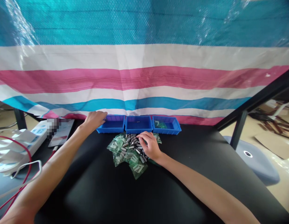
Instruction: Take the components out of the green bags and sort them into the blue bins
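Observation:
My left hand [96, 119] is at the left end of the left blue bin [111, 130], its fingers closed over the rim. A small dark bit shows at the fingertips, too small to name. Above a pile of short metal cylinders [132, 141], my right hand [150, 145] has its thumb and fingers bent together among the pieces. What lies between those fingertips is hidden. Around the loose cylinders are several green-tinted clear bags [138, 168] with similar pieces inside. A small piece lies in the middle blue bin [139, 128]; the right blue bin [169, 130] contains a green-tinted bag.
Behind the bins hangs a striped plastic sheet [144, 77]. On the left of the black table [93, 193] are a white power strip [38, 132], a phone-like device [61, 133] and red and white cables. A grey stool [258, 163] stands beyond the right edge.

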Available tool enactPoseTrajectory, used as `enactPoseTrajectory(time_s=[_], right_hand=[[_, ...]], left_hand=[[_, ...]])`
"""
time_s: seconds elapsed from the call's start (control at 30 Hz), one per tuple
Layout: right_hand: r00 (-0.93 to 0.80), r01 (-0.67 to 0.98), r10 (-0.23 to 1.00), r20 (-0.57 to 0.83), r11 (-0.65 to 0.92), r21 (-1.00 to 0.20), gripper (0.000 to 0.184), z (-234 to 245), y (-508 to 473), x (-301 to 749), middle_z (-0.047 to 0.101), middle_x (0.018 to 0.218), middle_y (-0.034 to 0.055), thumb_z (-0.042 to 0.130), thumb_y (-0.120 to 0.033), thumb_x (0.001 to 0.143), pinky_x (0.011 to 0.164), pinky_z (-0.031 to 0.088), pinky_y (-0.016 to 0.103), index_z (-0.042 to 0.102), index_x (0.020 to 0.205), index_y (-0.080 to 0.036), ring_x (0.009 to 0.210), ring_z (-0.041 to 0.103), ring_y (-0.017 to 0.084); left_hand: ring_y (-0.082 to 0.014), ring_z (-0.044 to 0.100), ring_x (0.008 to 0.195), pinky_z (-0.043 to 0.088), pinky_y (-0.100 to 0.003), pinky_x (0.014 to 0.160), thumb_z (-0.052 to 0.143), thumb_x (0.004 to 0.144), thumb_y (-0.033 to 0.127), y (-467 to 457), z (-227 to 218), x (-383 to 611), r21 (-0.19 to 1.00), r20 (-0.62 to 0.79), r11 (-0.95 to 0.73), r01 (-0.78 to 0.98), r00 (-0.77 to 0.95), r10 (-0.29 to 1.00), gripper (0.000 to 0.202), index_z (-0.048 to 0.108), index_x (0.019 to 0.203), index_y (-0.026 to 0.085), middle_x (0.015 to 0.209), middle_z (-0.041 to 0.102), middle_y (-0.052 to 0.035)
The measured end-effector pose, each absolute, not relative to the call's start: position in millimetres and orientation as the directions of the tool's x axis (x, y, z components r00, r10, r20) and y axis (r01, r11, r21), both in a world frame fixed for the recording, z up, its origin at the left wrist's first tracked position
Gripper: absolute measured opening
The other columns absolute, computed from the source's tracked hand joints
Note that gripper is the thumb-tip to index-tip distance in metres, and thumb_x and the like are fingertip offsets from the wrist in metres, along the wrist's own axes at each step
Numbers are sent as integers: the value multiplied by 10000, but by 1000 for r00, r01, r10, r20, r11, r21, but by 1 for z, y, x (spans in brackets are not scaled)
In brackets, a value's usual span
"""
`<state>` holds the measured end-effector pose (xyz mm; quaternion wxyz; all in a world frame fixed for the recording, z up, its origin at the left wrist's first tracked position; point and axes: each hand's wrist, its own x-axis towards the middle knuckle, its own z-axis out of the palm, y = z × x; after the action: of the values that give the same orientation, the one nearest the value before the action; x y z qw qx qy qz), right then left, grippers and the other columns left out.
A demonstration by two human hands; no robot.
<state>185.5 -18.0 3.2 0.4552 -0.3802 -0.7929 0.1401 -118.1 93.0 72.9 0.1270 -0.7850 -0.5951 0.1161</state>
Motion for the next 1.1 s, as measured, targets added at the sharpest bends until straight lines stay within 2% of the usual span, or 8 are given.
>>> enactPoseTrajectory(time_s=[0.17,0.4,0.6,0.9,1.1], right_hand=[[-296,481,732,614,670,-566,200,3,-18,186,680,903,59,440,-175,953,796,411,340,639,946,-192,867,627,190],[-300,485,737,605,664,-568,207,5,-19,186,683,904,58,435,-181,955,795,415,341,641,945,-197,869,629,192],[-304,487,741,599,661,-570,212,4,-18,186,685,901,62,431,-195,959,803,418,341,642,944,-200,875,631,196],[-303,488,736,605,665,-565,208,4,-18,185,686,900,58,437,-189,957,791,410,342,644,938,-195,868,629,192],[-310,486,738,600,665,-567,205,5,-18,186,685,900,59,436,-182,955,797,418,345,640,944,-198,869,629,193]], left_hand=[[-338,655,936,458,-349,725,553,850,316,94,71,-121,-359,-22,-208,910,215,976,241,609,1017,151,1002,679,-162],[-323,653,941,446,-337,728,536,864,320,96,66,-122,-327,-4,-207,922,218,976,220,627,987,161,998,687,-157],[-321,646,942,435,-328,720,583,841,424,96,63,-118,-290,11,-197,936,210,978,278,637,953,175,1005,689,-145],[-333,651,916,431,-335,685,529,867,364,96,57,-116,-320,24,-193,928,211,977,259,625,991,158,1018,677,-152],[-304,650,878,405,-309,658,537,866,402,92,67,-110,-293,42,-208,933,230,972,260,629,920,165,963,688,-134]])
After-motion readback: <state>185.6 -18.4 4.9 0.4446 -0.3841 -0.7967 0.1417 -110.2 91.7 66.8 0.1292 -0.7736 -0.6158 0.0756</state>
